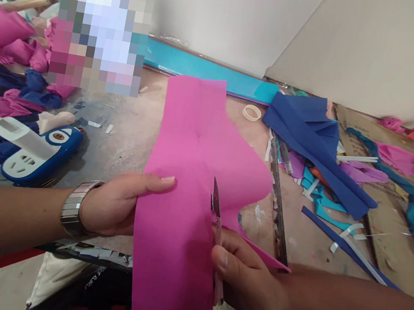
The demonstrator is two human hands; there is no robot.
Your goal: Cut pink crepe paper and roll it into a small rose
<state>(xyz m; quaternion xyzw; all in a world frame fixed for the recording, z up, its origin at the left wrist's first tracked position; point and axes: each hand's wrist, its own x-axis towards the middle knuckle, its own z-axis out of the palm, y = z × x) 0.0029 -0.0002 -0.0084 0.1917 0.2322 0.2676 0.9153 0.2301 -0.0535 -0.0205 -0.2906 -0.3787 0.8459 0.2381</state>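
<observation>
A long sheet of bright pink paper or fabric (183, 172) stretches from the table's back half down over its front edge. My left hand (123, 199), a metal watch on its wrist, grips the sheet's left side, thumb on top and fingers hidden underneath. In my right hand (246, 274) is a pair of scissors (217, 215), blades pointing away from me and set into the pink sheet. A cut runs up to the blades, and a strip of pink (262, 253) hangs off to the right beneath my right wrist.
Folded dark blue material (302, 134) and scraps lie at the right. A cream tape ring (252, 112) sits behind the sheet. Turquoise sheets (206, 67) line the wall. At left are a blue-and-white power strip (43, 153) and crumpled pink and blue material (14, 89).
</observation>
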